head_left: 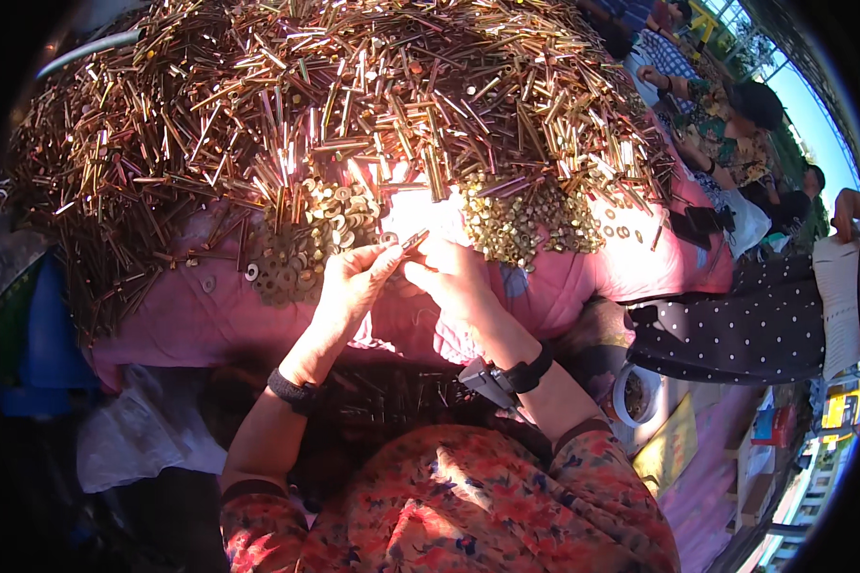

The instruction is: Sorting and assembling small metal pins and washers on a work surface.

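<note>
Both hands meet over the pink cloth [201, 320], at the near edge of a large heap of metal bolts [382, 86]. Between the thumb and fingers of my left hand [354, 282] is a short metal bolt [415, 239], pointing up and to the right. My right hand [459, 286] is close beside it with curled fingers; bright glare and the hand itself hide what they hold. Flat round washers [282, 272] lie in a loose pile to the left of my hands. On the right, many small brass-coloured nuts [521, 224] are spread out.
A few loose washers [621, 231] lie right of the nuts. A person in dotted dark clothing [736, 320] is close on the right, with others seated farther back. A white bucket [631, 406] stands at lower right, a clear plastic bag [148, 435] at lower left.
</note>
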